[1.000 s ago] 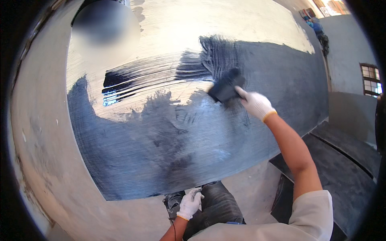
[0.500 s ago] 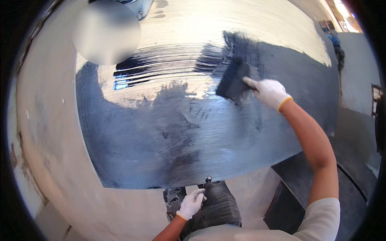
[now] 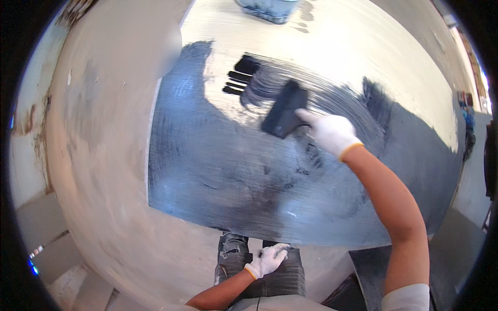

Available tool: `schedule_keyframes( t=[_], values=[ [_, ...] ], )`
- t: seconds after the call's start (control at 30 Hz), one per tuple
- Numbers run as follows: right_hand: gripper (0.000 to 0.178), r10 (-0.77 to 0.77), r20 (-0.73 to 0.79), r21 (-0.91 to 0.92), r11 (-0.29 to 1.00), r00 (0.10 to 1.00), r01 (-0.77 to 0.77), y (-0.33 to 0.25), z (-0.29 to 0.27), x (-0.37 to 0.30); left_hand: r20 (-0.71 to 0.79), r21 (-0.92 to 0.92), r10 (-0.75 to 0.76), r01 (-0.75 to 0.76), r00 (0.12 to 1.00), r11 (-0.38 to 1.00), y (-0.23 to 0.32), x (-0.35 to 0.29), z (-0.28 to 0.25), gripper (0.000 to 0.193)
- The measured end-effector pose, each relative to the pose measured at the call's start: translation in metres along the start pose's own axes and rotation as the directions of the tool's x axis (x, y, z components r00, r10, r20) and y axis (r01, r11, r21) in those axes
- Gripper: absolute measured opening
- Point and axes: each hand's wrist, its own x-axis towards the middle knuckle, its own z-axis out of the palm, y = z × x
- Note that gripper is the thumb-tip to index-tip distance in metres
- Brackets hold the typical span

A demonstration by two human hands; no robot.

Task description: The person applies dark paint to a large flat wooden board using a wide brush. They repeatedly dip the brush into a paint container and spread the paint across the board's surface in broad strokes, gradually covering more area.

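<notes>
A wide, flat paintbrush (image 3: 284,110), blackened all over, is in my right hand (image 3: 332,133), gloved in white with an orange cuff. The brush lies on a large pale board (image 3: 332,46), and dark grey paint (image 3: 228,160) covers the board's near part. Thick black stripes (image 3: 239,75) show left of the brush, joined to streaks running right. My left hand (image 3: 267,260), also gloved, is low over my thighs by the near edge; its fingers look curled, and something small and dark shows beside them. What it holds, if anything, is unclear.
A translucent bluish container (image 3: 270,11) with dark smears stands on the board's far part, beside a few grey spots. Dark panels (image 3: 369,269) lie low at the right, under my right arm. Pale floor (image 3: 104,171) stretches along the left.
My right hand has swept the brush leftward in the view, leaving fresh grey streaks across the pale area. The view has shifted, bringing the container further in. My left hand stays low over my thighs.
</notes>
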Motion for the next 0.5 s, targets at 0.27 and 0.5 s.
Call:
schedule_keyframes(
  t=[0.27,0.5],
  values=[
    [0.052,-0.059,-0.125,0.000,0.998,0.990,0.059,-0.097,-0.073,0.112,0.013,0.102,0.148,-0.148,0.989,0.984,-0.008,0.003,-0.025,0.032],
    [0.062,-0.073,-0.181,-0.026,0.997,0.981,0.070,-0.071,-0.059,0.122,-0.103,-0.083,0.132,-0.140,0.986,0.987,0.013,-0.027,-0.070,0.033]
  ],
)
